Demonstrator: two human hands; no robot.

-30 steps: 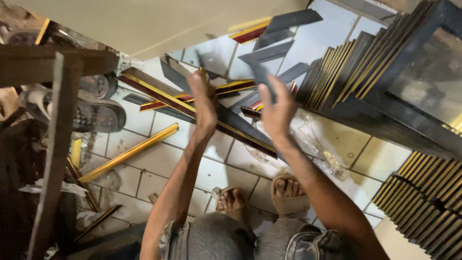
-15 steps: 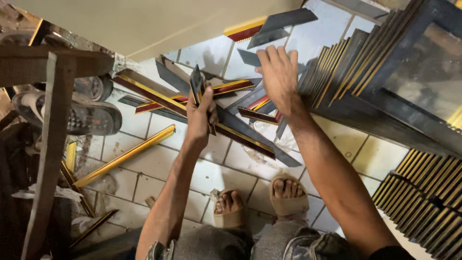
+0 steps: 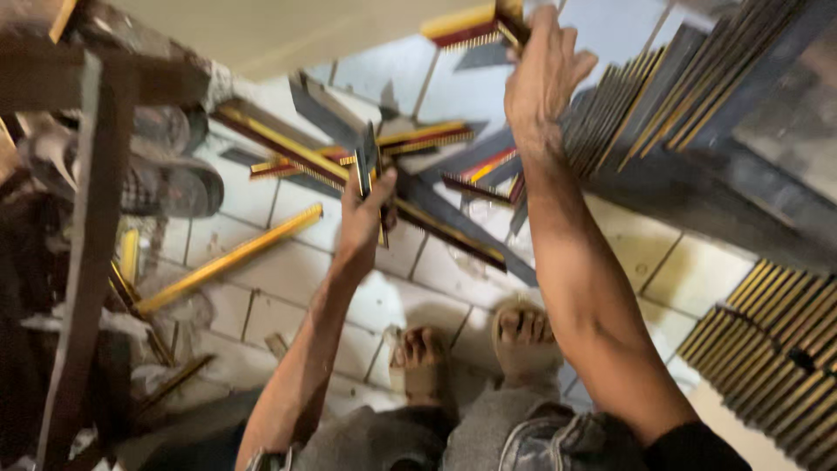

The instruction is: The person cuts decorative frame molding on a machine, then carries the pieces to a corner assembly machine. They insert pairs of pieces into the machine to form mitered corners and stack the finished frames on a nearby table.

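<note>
My left hand point(image 3: 362, 218) is closed around a short dark moulding piece with a gold edge point(image 3: 366, 166) and holds it upright over a loose pile of gold, red and dark moulding offcuts point(image 3: 445, 222) on the tiled floor. My right hand point(image 3: 542, 78) is stretched far forward, its fingers curled on the end of a short gold-and-red moulding piece point(image 3: 462, 26) at the top of the view. Motion blur hides the fingertips.
A slanted stack of dark and gold mouldings point(image 3: 689, 96) fills the right, with another stack point(image 3: 767, 358) at lower right. A long gold strip point(image 3: 227, 257) lies on the tiles. Shoes point(image 3: 166, 179) and a wooden frame point(image 3: 87, 227) stand left. My sandalled feet point(image 3: 523, 336) are below.
My right hand has reached further forward, from the pile up to the gold-and-red piece. My left hand has raised its short piece slightly and stayed over the pile.
</note>
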